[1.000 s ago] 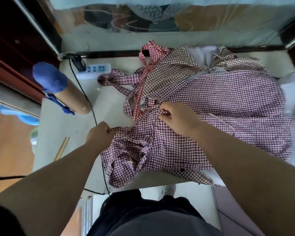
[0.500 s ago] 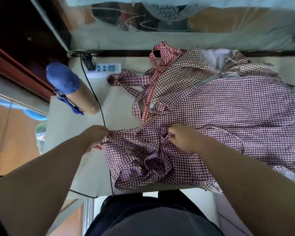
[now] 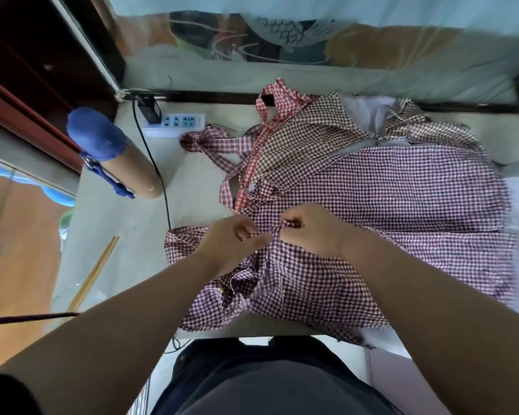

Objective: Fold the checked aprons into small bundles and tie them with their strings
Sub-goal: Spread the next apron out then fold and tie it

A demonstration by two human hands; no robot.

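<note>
Now the left hand (image 3: 234, 235) has come in from the left edge of the apron (image 3: 387, 205) to meet the right hand (image 3: 312, 232). Both pinch the checked cloth, almost touching. The apron lies spread over other aprons (image 3: 312, 130) on the worktop (image 3: 117, 235). This looks like a first fold beginning; nothing is bundled or tied yet.

The left hand (image 3: 231, 238) has come in from the left edge of the purple checked apron (image 3: 372, 199) and now pinches it beside the right hand (image 3: 309, 232).
</note>
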